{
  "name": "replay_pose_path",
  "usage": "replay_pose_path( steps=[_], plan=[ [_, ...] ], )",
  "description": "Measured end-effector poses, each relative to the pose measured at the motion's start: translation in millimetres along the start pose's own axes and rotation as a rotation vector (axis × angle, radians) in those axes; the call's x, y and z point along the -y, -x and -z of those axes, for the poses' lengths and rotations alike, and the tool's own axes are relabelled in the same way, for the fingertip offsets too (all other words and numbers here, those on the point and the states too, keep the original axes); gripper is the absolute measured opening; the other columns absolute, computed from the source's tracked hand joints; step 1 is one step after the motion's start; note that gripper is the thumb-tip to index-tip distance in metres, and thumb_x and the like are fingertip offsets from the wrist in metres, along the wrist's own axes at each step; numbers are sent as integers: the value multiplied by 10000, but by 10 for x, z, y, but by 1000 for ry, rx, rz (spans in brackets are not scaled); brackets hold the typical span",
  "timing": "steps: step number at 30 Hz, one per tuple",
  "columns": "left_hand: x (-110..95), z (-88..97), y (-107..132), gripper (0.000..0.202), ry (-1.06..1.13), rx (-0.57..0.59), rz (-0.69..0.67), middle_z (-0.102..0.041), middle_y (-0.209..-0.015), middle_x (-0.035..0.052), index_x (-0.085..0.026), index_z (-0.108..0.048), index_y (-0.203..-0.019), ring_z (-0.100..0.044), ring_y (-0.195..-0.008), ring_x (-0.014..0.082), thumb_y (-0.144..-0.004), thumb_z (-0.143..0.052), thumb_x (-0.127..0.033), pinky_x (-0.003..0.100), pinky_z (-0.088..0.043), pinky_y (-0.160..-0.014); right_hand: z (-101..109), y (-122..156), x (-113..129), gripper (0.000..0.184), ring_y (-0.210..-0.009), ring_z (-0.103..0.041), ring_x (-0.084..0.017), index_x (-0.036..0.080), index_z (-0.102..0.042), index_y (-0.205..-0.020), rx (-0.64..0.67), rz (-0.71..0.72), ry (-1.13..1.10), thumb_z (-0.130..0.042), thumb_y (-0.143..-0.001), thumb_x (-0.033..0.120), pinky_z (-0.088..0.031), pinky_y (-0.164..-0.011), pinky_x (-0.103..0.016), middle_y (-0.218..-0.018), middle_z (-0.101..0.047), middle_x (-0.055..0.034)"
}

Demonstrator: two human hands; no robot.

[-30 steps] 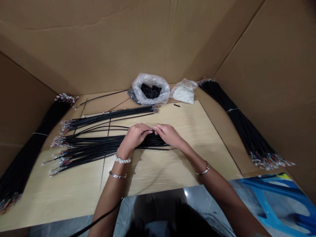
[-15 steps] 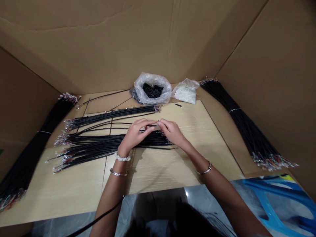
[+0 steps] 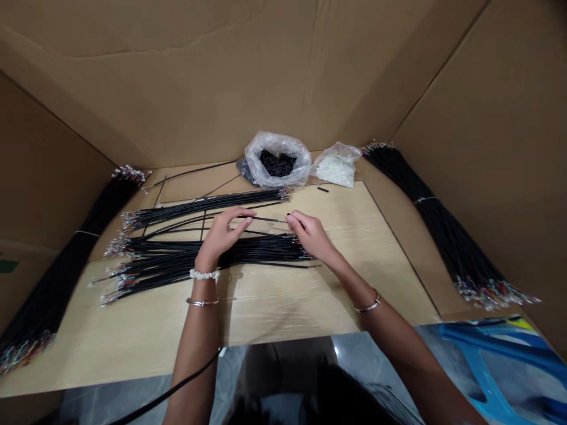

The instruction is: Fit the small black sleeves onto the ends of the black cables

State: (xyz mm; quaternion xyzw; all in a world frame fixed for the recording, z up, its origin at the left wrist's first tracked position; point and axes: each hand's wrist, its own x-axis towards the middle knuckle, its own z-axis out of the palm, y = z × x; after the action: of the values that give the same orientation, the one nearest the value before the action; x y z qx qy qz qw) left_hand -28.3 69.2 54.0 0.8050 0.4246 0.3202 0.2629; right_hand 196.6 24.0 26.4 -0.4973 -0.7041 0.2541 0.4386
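A thin black cable [image 3: 269,219] runs level between my two hands, above the bench. My left hand [image 3: 224,233] closes thumb and forefinger on it. At the cable's right end, where pale wires show, my right hand [image 3: 308,232] is closed in a pinch. A small black piece [image 3: 288,215] peeks out above those fingertips; the rest of it is hidden. Below both hands lies a pile of black cables [image 3: 257,251] with coloured wire ends. Just behind is a narrower row of black cables [image 3: 208,203].
An open plastic bag of short black pieces [image 3: 277,164] stands at the back, beside a clear bag of white parts [image 3: 336,168]. One short black tube [image 3: 323,189] lies before them. Tied cable bundles lie left [image 3: 84,236] and right [image 3: 420,203]. Cardboard walls [image 3: 221,88] enclose the bench.
My left hand has slid left along the cable, away from my right hand, so more of the cable shows between them. The right hand stays nearly in place. The view has shifted slightly.
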Motion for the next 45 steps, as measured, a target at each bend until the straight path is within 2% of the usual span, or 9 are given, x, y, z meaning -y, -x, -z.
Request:
replay_pose_path(
  steps=[5, 10, 14, 23, 29, 33, 36, 39, 45],
  plan=[
    [-248, -352, 7, 386, -80, 119, -172, -598, -1111, 52, -161, -625, -1111, -550, -1039, 73, -903, -436, -425, 204, -415, -958, -2, 19, 13, 397, -603, -433, -111, 163, -446, -695, 18, -12, -64, -355, -964, 440, -314, -606, -233, -631, -462, -2],
    [-316, -666, 7, 319, -217, -51, -280, -599, -886, 35, -149, -632, -1017, -502, -828, 46, -894, -470, -394, 180, -373, -803, 39, 14, 20, 451, -593, -369, -103, 163, -411, -681, 30, -60, -219, -367, -945, 527, -315, -586, -228, -626, -390, 8],
    [-270, -676, 12, 268, -198, -86, -336, -575, -844, 32, -148, -630, -999, -475, -793, 32, -892, -481, -343, 159, -358, -751, 85, 22, 40, 459, -595, -355, -102, 164, -398, -674, 49, -73, -220, -380, -938, 539, -307, -582, -230, -623, -367, 10],
    [-237, -699, 35, 220, -121, -129, -335, -579, -861, 28, -134, -617, -971, -495, -808, 10, -868, -530, -308, 116, -385, -743, 116, 50, 74, 343, -617, -399, -110, 164, -421, -711, 64, -33, 14, -378, -957, 399, -278, -605, -245, -660, -441, 1],
    [-268, -689, 34, 137, -233, -285, -512, -599, -849, 24, -137, -650, -915, -520, -825, 18, -823, -589, -217, 129, -419, -783, 92, 36, 36, 418, -599, -366, -96, 156, -419, -692, 137, -127, -294, -388, -945, 487, -299, -581, -231, -631, -374, 14],
    [-271, -680, 32, 136, -273, -349, -567, -612, -873, 17, -150, -660, -928, -530, -835, 15, -807, -598, -165, 127, -429, -779, 93, 19, -13, 450, -542, -378, -83, 146, -485, -730, 144, -184, -444, -413, -922, 547, -315, -531, -228, -604, -414, 19],
    [-288, -670, 36, 129, -196, -339, -531, -615, -882, 29, -140, -663, -914, -539, -852, 17, -820, -578, -163, 132, -440, -789, 96, 2, -25, 416, -543, -460, -86, 134, -561, -884, 131, -194, -539, -486, -885, 544, -368, -513, -224, -663, -523, -2],
    [-316, -661, 39, 128, -86, -329, -471, -617, -866, 36, -126, -662, -900, -547, -850, 16, -828, -567, -170, 133, -449, -797, 98, 0, -8, 399, -557, -538, -101, 150, -513, -1021, 109, -200, -636, -565, -849, 507, -423, -517, -226, -705, -599, -10],
    [-367, -645, 34, 128, 80, -343, -330, -622, -842, 37, -116, -673, -857, -557, -821, 10, -823, -582, -199, 108, -452, -756, 90, 22, 23, 318, -454, -463, -58, 160, -447, -854, 97, -203, -731, -637, -827, 414, -336, -431, -175, -619, -598, 13]
  ],
)
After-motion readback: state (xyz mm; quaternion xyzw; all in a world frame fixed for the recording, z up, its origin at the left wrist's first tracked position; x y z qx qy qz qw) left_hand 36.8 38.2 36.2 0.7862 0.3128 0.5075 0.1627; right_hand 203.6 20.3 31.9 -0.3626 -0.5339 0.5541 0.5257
